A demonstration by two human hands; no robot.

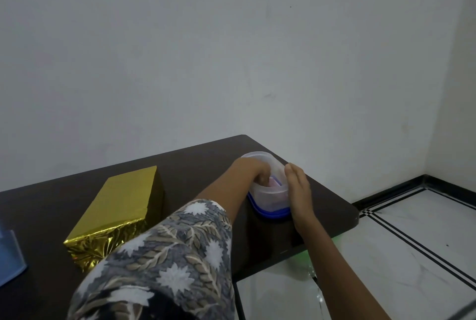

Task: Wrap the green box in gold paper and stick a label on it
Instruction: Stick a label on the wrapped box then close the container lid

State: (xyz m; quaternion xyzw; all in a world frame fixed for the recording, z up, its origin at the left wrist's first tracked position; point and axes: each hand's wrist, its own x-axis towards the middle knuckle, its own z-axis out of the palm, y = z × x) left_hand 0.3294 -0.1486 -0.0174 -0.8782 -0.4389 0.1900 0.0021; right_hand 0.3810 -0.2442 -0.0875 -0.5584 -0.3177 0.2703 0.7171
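Down at the bottom centre, a patterned sleeve (pixel 164 263) fills the near frame, grey and tan leaves with white flowers. At the far left edge, a pale blue object (pixel 10 255) peeks in, too cropped to name. Just left of the sleeve sits the box (pixel 113 214), fully covered in shiny gold paper, lying flat on the dark worktop (pixel 201 160), crinkled at its near end. At the right, the bare forearm leads up to the right hand (pixel 298 190), fingers straight and together, open palm pressed flat against the side of a clear plastic container (pixel 268 190). That container stands on a blue lid (pixel 270 212) near the worktop's right edge. The left hand (pixel 255 169) dips inside it, fingers curled down among pink and blue bits; whether it grips anything, I cannot tell. Beyond, plain white wall (pixel 231 49), with tiled floor (pixel 412 242) at the lower right.
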